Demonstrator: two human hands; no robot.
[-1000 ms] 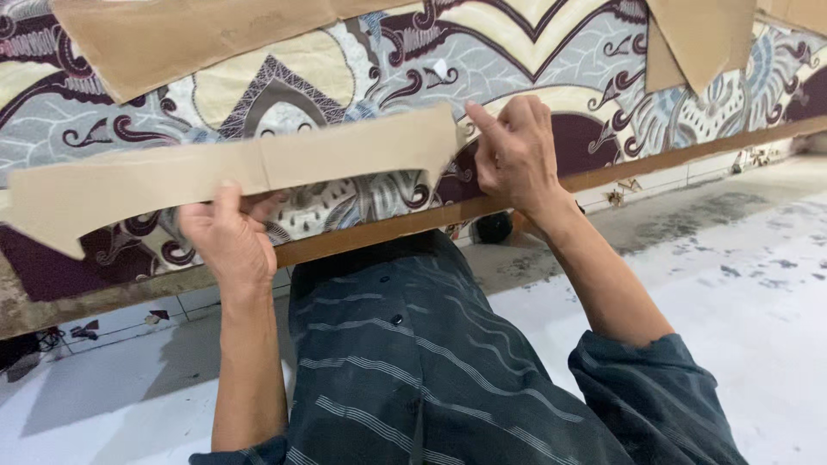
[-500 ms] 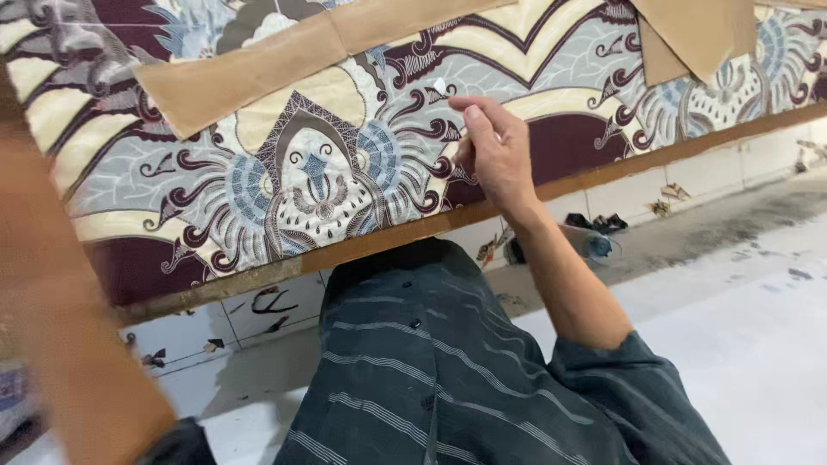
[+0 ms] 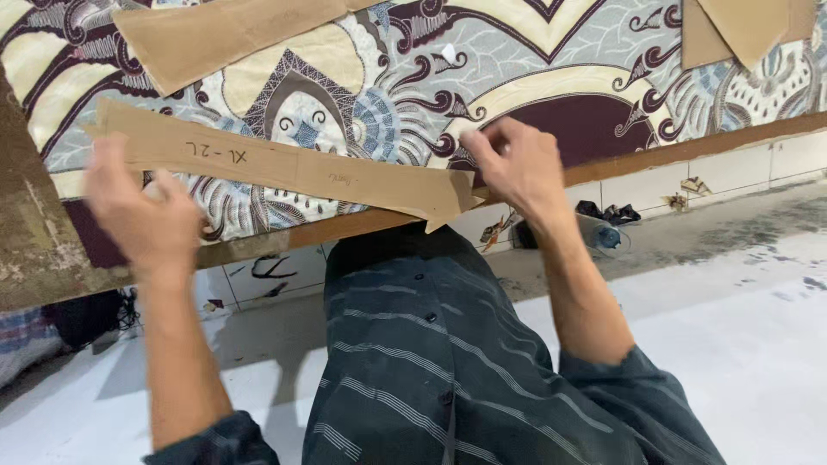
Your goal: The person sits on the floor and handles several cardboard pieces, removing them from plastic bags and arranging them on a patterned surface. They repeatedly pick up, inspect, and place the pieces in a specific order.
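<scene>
A long, narrow brown paper pattern piece (image 3: 284, 168) lies across the patterned batik fabric (image 3: 413, 95) on the table, with handwriting on it. My left hand (image 3: 142, 215) is on its left end, fingers spread over the paper. My right hand (image 3: 512, 168) rests at its pointed right end, fingertips pinched near the tip by the table's wooden edge (image 3: 689, 146). A small white chalk piece (image 3: 448, 53) lies on the fabric above.
Two more brown paper pieces lie on the fabric, one at the top left (image 3: 215, 34) and one at the top right (image 3: 741, 30). Below the table are white tiles, a plastic bottle (image 3: 599, 232) and scraps on the floor. My dark striped shirt (image 3: 431, 344) fills the foreground.
The long paper piece, out of view half a second ago, is back on the fabric, laid flat and tilted. My left hand has returned to its left end; my right hand shifted to its tip.
</scene>
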